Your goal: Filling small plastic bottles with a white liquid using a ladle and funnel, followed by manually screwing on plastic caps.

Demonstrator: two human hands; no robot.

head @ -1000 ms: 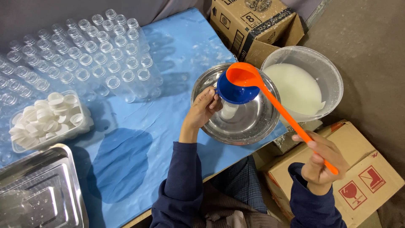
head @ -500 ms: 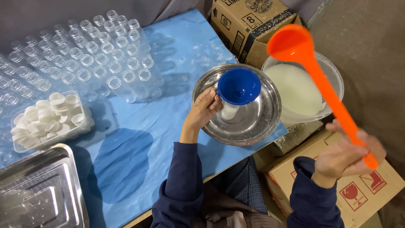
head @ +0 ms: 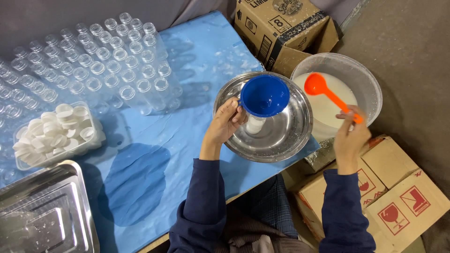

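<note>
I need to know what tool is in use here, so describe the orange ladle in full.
The orange ladle looks like glossy moulded plastic in one piece: a round bowl and a long, straight, slim handle. The bowl sits low over the white liquid in the clear plastic tub, open side up; whether it touches the liquid cannot be told. The handle slants down and right to the right hand, whose fingers grip its end. Nothing else touches it.
</note>
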